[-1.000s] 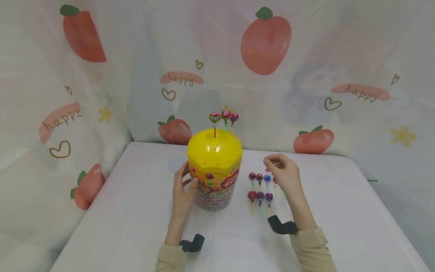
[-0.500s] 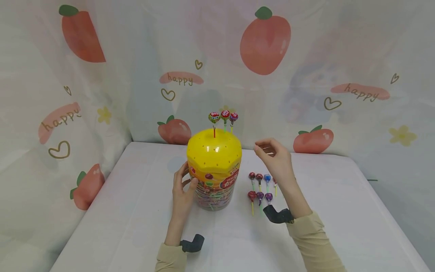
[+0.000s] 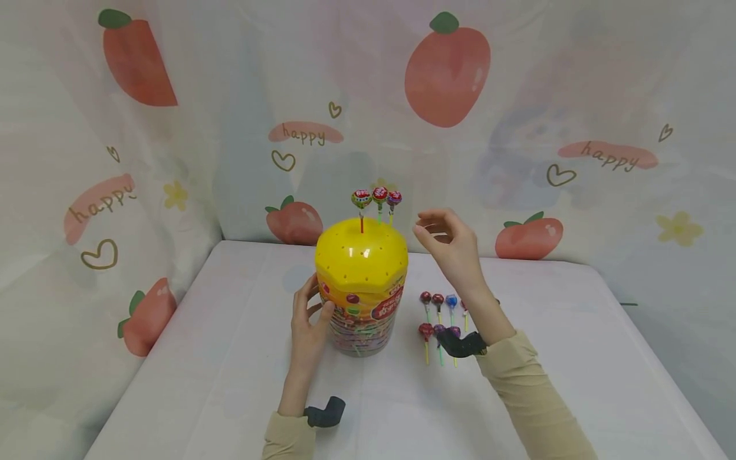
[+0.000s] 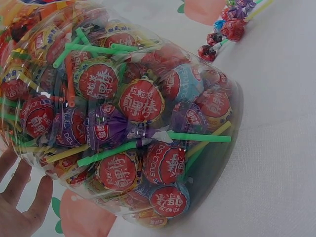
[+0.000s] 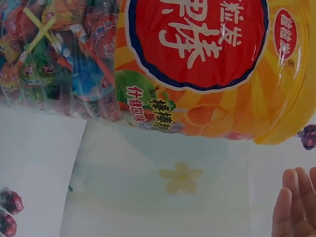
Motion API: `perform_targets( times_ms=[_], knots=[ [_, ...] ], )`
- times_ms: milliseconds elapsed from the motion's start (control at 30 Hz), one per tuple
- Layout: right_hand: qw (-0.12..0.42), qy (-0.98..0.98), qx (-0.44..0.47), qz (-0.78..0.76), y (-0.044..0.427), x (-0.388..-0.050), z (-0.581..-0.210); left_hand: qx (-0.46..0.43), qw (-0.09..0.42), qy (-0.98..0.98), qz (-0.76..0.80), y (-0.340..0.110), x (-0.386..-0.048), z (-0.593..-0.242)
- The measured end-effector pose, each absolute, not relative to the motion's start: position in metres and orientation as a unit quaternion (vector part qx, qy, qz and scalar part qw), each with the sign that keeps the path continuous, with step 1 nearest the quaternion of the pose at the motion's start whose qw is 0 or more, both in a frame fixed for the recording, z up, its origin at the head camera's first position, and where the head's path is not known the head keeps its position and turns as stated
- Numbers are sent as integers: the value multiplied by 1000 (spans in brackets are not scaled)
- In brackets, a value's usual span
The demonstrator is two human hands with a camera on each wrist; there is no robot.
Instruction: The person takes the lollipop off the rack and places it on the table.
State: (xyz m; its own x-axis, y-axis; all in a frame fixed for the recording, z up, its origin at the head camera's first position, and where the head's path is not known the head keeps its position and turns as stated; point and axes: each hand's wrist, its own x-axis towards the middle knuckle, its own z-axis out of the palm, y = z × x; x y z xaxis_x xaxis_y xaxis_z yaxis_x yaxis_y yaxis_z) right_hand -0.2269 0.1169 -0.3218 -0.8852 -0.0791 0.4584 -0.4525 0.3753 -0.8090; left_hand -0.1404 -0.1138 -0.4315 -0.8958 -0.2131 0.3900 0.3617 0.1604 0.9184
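A large clear jar of wrapped lollipops (image 3: 362, 335) stands upright on the table, with a yellow lid (image 3: 359, 252) full of small holes. Three lollipops (image 3: 379, 195) stick up from the top of this lid. My left hand (image 3: 307, 326) holds the jar's left side, thumb toward the front and fingers farther back. The left wrist view has its fingers (image 4: 40, 200) beside the clear wall. To the right of the lid, my right hand (image 3: 451, 243) hovers with loosely bent fingers and nothing visible in them. Its fingers (image 5: 291, 202) also appear in the right wrist view, near a purple lollipop (image 5: 308, 137).
Several lollipops (image 3: 425, 332) lie in two rows on the white table (image 3: 241, 358), right of the jar; the right forearm and wrist camera (image 3: 462, 345) cover some. A printed cloth backdrop (image 3: 368, 76) rises behind and at the left.
My right hand has risen from above the lollipop rows and moved left and away, toward the lollipops in the lid. The left hand and jar have stayed in place.
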Motion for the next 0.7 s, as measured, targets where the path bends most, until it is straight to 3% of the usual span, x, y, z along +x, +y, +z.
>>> perform_targets(
  times_ms=[700],
  knots=[
    [140,-789,205,562,90,-259,-302,-49,222,-729,-646,-113,-141,-432]
  ],
)
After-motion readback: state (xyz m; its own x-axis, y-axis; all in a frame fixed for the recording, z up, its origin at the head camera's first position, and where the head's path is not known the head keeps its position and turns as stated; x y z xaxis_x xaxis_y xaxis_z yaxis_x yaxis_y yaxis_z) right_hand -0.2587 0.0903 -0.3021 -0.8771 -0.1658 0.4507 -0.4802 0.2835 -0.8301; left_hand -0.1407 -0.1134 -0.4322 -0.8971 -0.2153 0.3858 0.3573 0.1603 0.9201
